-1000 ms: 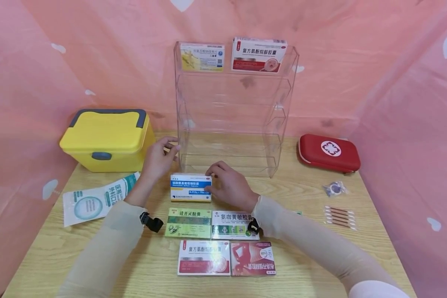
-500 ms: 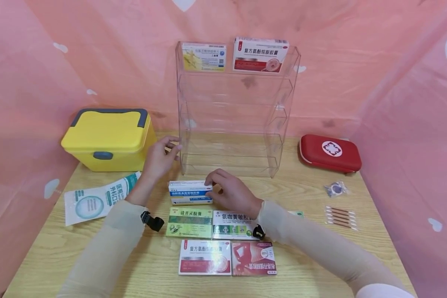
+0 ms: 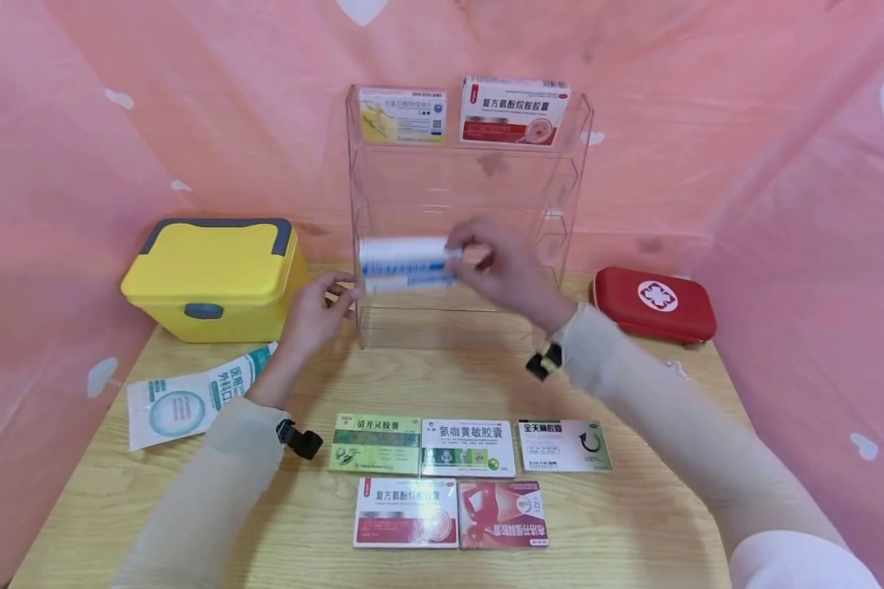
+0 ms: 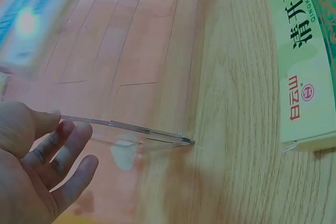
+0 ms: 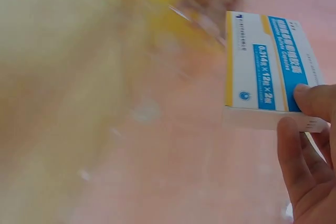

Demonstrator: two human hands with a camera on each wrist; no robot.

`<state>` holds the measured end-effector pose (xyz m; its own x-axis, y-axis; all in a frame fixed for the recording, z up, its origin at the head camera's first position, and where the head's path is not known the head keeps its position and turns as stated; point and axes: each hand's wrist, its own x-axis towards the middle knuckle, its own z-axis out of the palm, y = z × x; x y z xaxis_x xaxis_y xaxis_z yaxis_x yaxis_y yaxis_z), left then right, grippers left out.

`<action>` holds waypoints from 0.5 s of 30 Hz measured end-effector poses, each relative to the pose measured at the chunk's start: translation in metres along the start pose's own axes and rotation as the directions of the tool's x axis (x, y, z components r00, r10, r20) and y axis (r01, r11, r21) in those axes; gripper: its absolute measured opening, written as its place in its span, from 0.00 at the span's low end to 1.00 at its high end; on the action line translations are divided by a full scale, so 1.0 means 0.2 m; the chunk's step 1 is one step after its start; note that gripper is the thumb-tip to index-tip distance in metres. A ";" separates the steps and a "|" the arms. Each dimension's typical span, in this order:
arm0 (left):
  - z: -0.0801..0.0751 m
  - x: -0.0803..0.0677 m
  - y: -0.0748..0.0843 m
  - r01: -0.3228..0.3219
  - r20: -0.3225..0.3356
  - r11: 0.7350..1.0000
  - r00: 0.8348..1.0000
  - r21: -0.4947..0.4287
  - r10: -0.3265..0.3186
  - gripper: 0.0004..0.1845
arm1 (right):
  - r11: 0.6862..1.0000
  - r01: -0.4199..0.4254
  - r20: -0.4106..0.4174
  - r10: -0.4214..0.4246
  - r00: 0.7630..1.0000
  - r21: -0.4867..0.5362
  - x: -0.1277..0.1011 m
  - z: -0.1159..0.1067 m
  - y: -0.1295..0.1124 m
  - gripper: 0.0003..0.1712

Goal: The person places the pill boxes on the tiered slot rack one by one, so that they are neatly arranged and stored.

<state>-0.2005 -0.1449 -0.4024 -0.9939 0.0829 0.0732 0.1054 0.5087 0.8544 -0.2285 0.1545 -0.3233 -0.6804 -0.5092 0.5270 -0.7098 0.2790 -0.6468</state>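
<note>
My right hand [image 3: 504, 266] pinches a blue and white medicine box [image 5: 262, 66] by one end, thumb on its printed face. In the head view the box is blurred and overlaps the middle tiers of a clear acrylic display rack [image 3: 449, 323]. At the rack's left side, my left hand [image 3: 317, 311] pinches the upright edge between thumb and fingers, as the left wrist view shows. Two boxes stand in the top tier: a yellow and white medicine box [image 3: 401, 116] and a red and white medicine box [image 3: 516, 113].
Several medicine boxes lie in two rows in front, among them a green box [image 3: 376, 444] and a red box [image 3: 504, 515]. A yellow case [image 3: 206, 278] and a mask packet [image 3: 184, 409] lie left. A red first-aid pouch [image 3: 651, 304] is at right.
My right hand has tilted the blue and white box, lifted it off the table and carried it up and forward to the rack. The left hand has stayed at the rack's side.
</note>
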 end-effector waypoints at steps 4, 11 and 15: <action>0.00 0.00 0.00 -0.015 -0.010 1.000 1.000 0.012 0.015 0.16 | 0.998 -0.060 -0.194 0.061 0.979 0.010 0.24 -0.17 -0.02 0.13; 0.00 0.01 -0.01 -0.022 -0.010 1.000 1.000 0.015 0.022 0.16 | 0.976 -0.168 -0.308 0.119 0.944 -0.140 0.46 -0.24 0.00 0.14; 0.01 0.00 -0.01 -0.020 0.001 1.000 1.000 0.005 0.020 0.16 | 0.967 -0.204 -0.254 0.161 0.954 -0.150 0.47 -0.20 0.03 0.13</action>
<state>-0.2006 -0.1441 -0.4054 -0.9916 0.0935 0.0896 0.1250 0.5115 0.8502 -0.3048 0.1403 -0.2560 -0.8097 -0.2340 0.5382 -0.5756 0.4960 -0.6501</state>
